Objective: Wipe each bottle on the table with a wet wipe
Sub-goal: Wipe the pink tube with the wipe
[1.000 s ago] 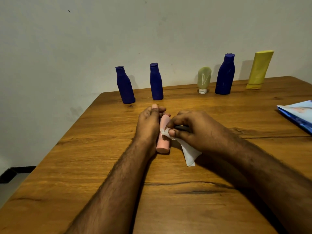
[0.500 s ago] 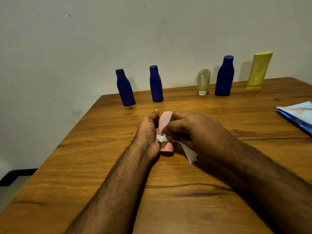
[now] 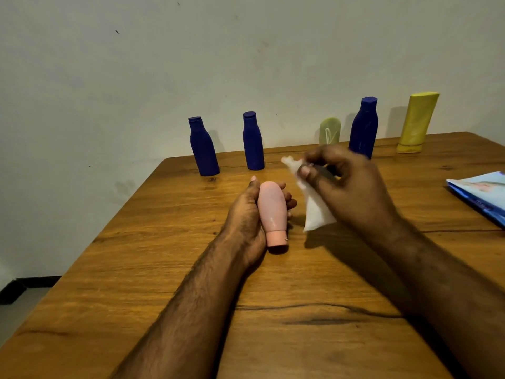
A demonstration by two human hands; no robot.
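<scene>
My left hand (image 3: 247, 212) grips a small pink bottle (image 3: 272, 212), cap toward me, low over the wooden table (image 3: 191, 283). To its right, my right hand (image 3: 347, 187) pinches a white wet wipe (image 3: 314, 206), lifted clear of the pink bottle. Along the table's far edge stand two blue bottles (image 3: 203, 147) (image 3: 253, 142), a pale green tube (image 3: 329, 131), a larger blue bottle (image 3: 364, 127) and a yellow bottle (image 3: 416, 121). My right hand hides the bases of the green tube and the larger blue bottle.
A blue and white wipes pack (image 3: 483, 195) lies at the table's right edge. A plain wall (image 3: 246, 64) rises directly behind the row of bottles. The floor shows past the table's left edge.
My right hand has lifted the wipe off the pink bottle and moved it up and to the right. The left hand still holds the bottle, whose whole body shows.
</scene>
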